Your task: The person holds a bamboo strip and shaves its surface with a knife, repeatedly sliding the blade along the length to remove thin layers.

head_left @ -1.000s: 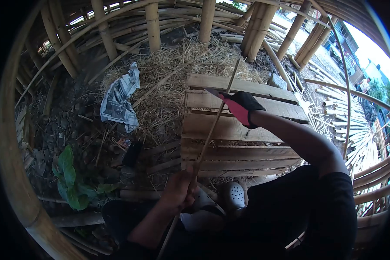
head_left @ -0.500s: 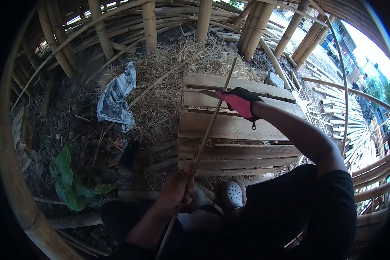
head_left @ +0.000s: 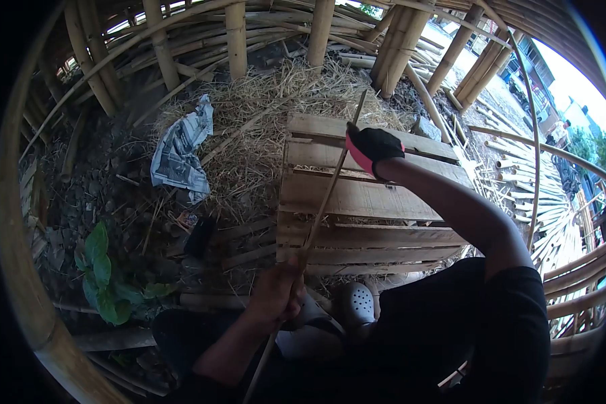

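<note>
My bare left hand [head_left: 276, 293] is wrapped around a long, thin bamboo strip [head_left: 325, 202] low in the view, above my shoes. The strip slants up and away across a slatted wooden pallet [head_left: 363, 195], its far end past the top slats. At the upper part of the strip is my right hand [head_left: 376, 148], in a pink and black glove, with fingers closed. It is curled around a knife whose blade and handle are hidden by the glove at this angle.
Crumpled newspaper [head_left: 182, 151] lies on straw [head_left: 249, 135] left of the pallet. A leafy plant [head_left: 99, 269] grows at lower left. Bamboo posts [head_left: 236, 40] stand behind, and cut bamboo poles [head_left: 518, 175] lie at right. A light perforated clog [head_left: 360, 303] is below the pallet.
My right hand has turned over along the strip, and the blade seen pointing left of it before is now out of sight. My left hand has stayed in place.
</note>
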The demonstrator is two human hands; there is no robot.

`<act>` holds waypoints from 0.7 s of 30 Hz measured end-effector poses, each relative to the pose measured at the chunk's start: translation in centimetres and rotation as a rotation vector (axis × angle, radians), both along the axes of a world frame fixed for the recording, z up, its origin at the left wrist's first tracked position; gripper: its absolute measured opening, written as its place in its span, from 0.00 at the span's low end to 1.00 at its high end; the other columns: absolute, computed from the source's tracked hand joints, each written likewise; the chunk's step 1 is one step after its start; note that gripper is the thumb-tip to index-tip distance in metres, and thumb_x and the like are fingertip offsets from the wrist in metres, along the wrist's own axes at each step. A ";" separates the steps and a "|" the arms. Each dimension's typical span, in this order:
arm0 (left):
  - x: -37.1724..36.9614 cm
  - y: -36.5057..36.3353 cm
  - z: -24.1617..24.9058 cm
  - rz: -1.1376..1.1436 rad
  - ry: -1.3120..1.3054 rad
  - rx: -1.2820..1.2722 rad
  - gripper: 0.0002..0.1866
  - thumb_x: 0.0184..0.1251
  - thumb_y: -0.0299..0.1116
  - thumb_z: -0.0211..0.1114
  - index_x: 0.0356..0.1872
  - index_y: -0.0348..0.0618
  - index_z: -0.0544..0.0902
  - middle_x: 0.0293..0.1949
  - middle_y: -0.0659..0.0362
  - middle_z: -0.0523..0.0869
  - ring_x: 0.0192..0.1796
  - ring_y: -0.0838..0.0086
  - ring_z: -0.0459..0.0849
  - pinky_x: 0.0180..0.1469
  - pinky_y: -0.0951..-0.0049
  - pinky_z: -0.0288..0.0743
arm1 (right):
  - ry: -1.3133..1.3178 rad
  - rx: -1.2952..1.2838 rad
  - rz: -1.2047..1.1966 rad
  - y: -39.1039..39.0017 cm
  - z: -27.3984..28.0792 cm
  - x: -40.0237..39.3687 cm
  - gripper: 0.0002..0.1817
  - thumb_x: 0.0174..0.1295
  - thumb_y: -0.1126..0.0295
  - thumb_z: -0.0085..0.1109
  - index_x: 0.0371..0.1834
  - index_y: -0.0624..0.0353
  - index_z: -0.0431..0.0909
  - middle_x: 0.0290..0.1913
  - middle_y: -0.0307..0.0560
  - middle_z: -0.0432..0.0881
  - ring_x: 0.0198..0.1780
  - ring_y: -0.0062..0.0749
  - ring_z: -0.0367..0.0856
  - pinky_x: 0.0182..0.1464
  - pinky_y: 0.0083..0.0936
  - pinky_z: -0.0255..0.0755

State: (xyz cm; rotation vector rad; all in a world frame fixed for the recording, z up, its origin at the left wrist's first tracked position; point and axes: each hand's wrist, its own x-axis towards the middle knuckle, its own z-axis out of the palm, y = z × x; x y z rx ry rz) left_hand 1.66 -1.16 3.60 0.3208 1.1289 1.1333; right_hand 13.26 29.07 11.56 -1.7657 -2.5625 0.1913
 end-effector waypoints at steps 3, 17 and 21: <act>-0.1 -0.1 -0.3 -0.004 -0.073 0.016 0.15 0.78 0.48 0.54 0.43 0.48 0.75 0.21 0.68 0.71 0.17 0.88 0.65 0.12 0.85 0.52 | 0.012 0.096 -0.087 1.3 -0.1 -0.4 0.39 0.73 0.43 0.24 0.37 0.59 0.86 0.40 0.57 0.87 0.48 0.56 0.85 0.54 0.45 0.73; 0.6 0.1 0.3 -0.007 0.062 0.038 0.22 0.75 0.57 0.54 0.42 0.45 0.75 0.22 0.66 0.72 0.17 0.87 0.66 0.13 0.85 0.54 | 0.027 -0.058 -0.082 1.0 0.0 -0.4 0.39 0.73 0.41 0.23 0.44 0.60 0.85 0.46 0.61 0.85 0.53 0.56 0.83 0.59 0.45 0.70; 1.2 0.1 -0.2 0.042 0.035 0.013 0.22 0.76 0.56 0.54 0.42 0.46 0.75 0.22 0.66 0.72 0.16 0.87 0.64 0.13 0.85 0.53 | 0.011 0.018 0.037 -0.3 -1.4 -0.3 0.38 0.73 0.42 0.25 0.43 0.60 0.85 0.44 0.58 0.87 0.49 0.54 0.84 0.55 0.45 0.72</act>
